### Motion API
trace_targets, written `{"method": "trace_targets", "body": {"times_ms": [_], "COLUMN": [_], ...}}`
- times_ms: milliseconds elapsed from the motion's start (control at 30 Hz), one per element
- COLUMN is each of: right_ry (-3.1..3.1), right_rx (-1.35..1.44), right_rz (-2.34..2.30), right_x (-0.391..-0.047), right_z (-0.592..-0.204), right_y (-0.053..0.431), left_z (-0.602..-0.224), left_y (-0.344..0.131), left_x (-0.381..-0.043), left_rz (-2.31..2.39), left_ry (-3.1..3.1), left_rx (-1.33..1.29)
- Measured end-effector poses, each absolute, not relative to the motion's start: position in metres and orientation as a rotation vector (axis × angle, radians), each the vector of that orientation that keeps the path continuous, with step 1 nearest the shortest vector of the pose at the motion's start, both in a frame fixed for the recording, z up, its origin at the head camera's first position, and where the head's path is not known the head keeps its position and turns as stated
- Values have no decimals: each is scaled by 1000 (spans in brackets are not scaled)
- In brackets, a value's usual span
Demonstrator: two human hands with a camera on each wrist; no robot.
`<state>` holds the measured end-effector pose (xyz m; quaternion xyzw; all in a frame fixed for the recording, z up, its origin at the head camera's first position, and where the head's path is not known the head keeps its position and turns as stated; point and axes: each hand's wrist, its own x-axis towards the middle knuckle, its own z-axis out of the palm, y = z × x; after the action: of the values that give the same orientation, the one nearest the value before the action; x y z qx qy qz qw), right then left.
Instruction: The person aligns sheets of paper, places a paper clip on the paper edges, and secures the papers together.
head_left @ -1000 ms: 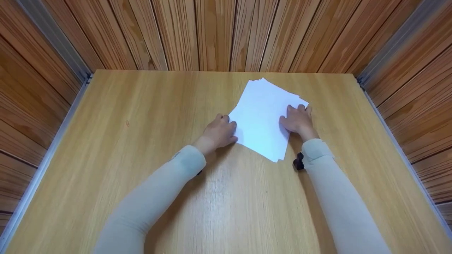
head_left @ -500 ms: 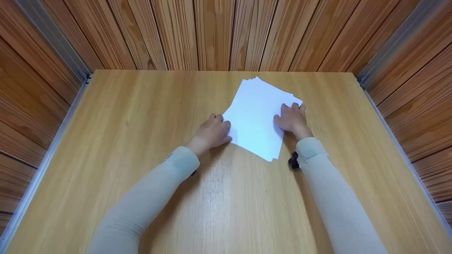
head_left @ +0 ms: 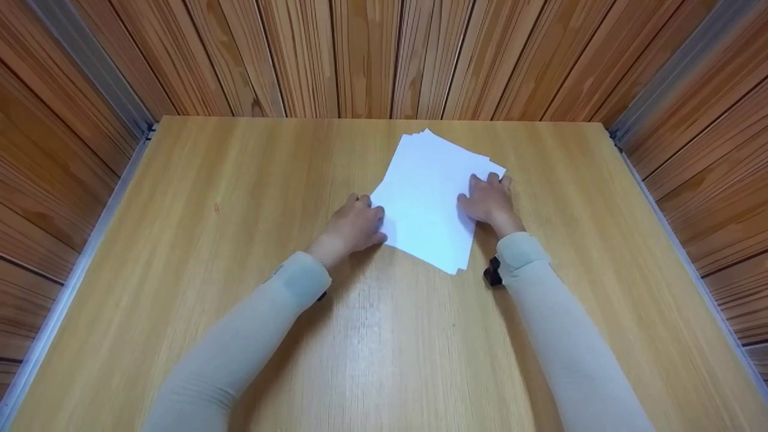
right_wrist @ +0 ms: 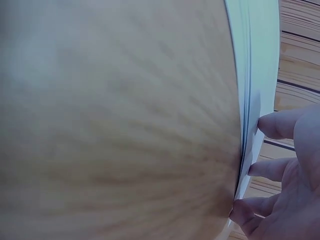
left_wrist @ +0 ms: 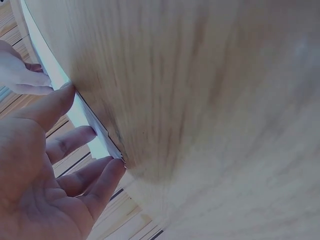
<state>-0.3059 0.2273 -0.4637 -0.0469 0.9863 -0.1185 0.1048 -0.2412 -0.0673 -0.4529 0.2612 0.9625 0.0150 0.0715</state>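
Note:
A loose stack of white paper sheets (head_left: 420, 204) lies slanted on the wooden table, its corners unevenly fanned. At its left edge my left hand (head_left: 353, 225) touches the sheets with thumb and fingertips spread apart. In the left wrist view, the fingers (left_wrist: 75, 142) of that hand meet the sheets' edge without closing round it. On the opposite side, my right hand (head_left: 489, 201) rests on the stack's right edge, thumb over the top sheet. The right wrist view shows the fingertips (right_wrist: 242, 205) against the layered edge of the paper (right_wrist: 255, 75).
A small paper clip (head_left: 216, 208) lies on the left part of the table (head_left: 384, 348). Wood-plank walls (head_left: 366, 60) stand behind and at both sides, with metal rails along the table's sides.
The paper stack has slid a little to the left across the table, both hands moving with it and keeping contact at its edges.

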Motion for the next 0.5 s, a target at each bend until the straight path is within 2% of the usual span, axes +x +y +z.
{"method": "trace_targets", "body": {"times_ms": [500], "right_ry": [2879], "right_rx": [-145], "right_rz": [-373], "right_x": [-310], "right_z": [-464], "right_y": [210], "left_z": [-451], "left_y": [-81], "left_x": [-232], "left_rz": [97], "left_ry": [2907], "left_rx": [741]}}
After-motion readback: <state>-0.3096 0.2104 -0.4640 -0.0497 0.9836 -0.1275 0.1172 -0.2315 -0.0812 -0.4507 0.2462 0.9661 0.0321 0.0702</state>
